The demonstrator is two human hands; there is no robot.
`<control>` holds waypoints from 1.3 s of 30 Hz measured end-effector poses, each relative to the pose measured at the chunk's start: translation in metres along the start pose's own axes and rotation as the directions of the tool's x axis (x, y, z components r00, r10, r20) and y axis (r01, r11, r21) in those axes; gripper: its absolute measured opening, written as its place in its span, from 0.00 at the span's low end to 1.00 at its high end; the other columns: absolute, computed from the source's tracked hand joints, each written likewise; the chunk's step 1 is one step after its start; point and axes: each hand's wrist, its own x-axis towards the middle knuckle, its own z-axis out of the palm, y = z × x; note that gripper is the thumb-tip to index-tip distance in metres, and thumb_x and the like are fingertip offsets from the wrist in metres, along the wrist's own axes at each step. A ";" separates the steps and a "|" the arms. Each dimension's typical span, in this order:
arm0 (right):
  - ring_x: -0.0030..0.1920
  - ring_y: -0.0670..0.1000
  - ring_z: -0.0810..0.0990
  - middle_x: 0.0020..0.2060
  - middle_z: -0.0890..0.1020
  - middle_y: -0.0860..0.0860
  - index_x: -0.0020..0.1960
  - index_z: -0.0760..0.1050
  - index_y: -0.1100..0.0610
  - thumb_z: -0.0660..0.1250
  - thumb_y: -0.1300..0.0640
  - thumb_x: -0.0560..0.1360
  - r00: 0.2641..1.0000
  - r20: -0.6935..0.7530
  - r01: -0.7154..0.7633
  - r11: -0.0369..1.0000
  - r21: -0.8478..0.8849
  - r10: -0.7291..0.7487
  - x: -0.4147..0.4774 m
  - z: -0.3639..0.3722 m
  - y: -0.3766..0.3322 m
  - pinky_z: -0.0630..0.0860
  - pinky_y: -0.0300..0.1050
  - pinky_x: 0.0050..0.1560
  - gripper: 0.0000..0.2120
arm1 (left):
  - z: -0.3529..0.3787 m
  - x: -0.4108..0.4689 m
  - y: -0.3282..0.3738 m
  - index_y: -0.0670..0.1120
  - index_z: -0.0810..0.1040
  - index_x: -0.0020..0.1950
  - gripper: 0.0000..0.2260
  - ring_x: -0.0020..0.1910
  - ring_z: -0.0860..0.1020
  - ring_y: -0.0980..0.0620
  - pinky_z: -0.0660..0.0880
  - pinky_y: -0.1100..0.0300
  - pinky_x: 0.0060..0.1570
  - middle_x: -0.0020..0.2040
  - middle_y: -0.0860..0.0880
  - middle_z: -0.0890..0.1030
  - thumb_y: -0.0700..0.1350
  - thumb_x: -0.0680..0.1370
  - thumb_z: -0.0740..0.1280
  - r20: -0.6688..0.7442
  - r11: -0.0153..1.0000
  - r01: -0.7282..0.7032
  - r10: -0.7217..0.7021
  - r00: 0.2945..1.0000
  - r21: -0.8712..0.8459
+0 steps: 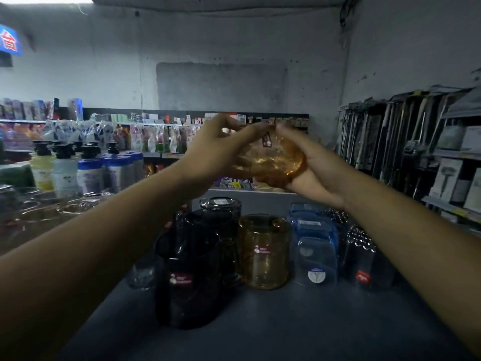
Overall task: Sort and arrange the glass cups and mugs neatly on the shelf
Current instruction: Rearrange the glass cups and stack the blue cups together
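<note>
Both hands hold an amber glass mug up in the air above the shelf, its mouth turned toward me. My left hand grips its left side and top; my right hand cups its right side and bottom. Below on the grey shelf top stand a second amber mug, upside down, dark smoked mugs in a row to its left, stacked blue glass cups to its right, and dark textured cups at the far right.
Clear glass bowls sit at the left of the shelf. Behind them stand pump bottles. Stocked store shelves run across the back, and racks of hanging goods line the right side.
</note>
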 end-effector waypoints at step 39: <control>0.48 0.51 0.78 0.52 0.80 0.53 0.58 0.78 0.57 0.71 0.50 0.77 0.866 -0.207 -0.196 -0.071 -0.978 0.455 0.067 0.014 0.028 0.76 0.44 0.45 0.14 | -0.016 -0.019 -0.040 0.48 0.75 0.50 0.10 0.47 0.77 0.47 0.80 0.47 0.54 0.44 0.49 0.73 0.53 0.83 0.62 0.264 0.363 -0.151 -0.284 0.922 0.919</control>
